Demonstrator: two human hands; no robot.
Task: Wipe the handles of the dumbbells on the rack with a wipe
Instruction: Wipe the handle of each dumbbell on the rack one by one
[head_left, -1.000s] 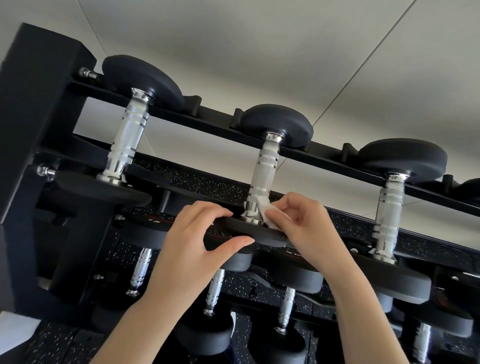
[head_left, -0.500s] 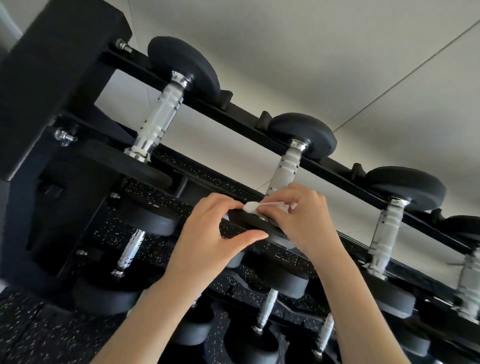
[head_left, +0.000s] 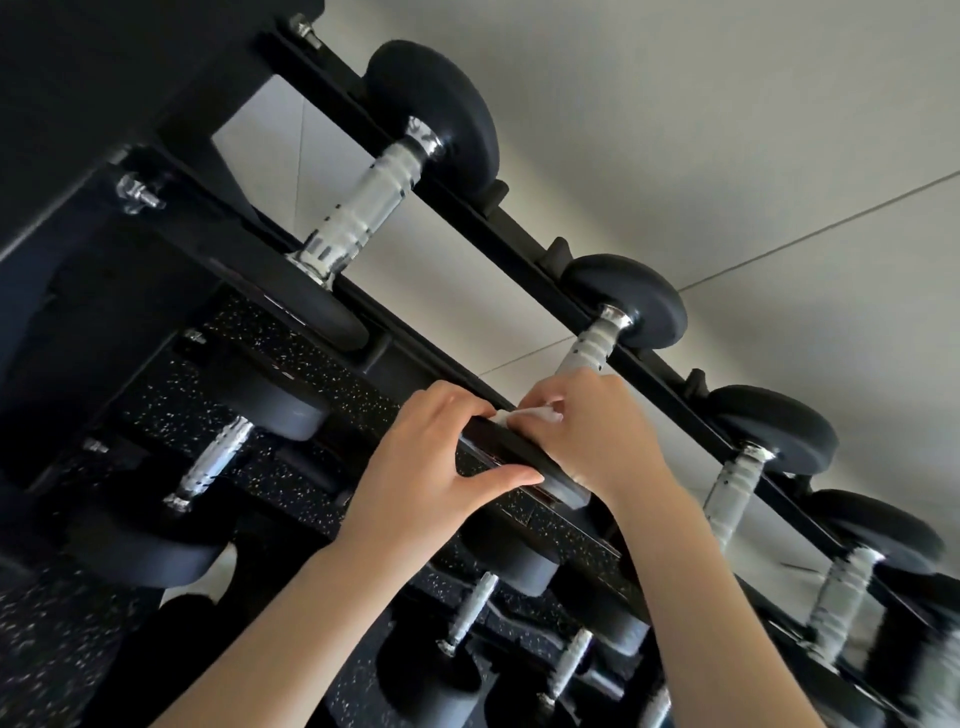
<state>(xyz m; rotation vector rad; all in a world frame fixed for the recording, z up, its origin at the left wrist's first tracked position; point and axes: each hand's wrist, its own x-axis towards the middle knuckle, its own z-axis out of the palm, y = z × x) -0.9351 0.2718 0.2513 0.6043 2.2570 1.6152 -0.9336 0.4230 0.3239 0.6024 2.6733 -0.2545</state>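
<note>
A black rack (head_left: 524, 228) carries a top row of dumbbells with black heads and knurled chrome handles. On the second dumbbell, my right hand (head_left: 597, 436) wraps a white wipe (head_left: 530, 415) around the lower end of the handle (head_left: 587, 351). My left hand (head_left: 431, 467) grips the near head (head_left: 519, 462) of that same dumbbell, fingers over its top edge and thumb under it. The lower half of that handle is hidden by my right hand.
To the left lies another top-row dumbbell, its handle (head_left: 363, 208) bare. Two more handles (head_left: 732, 493) (head_left: 841, 597) follow to the right. Lower shelves hold several dumbbells (head_left: 213, 462) over a black speckled floor (head_left: 31, 644). A pale wall is behind.
The view has tilted and swung right, so the rack now runs diagonally. My right hand with the wipe has closed further round the handle's lower end; my left hand keeps its hold on the head.
</note>
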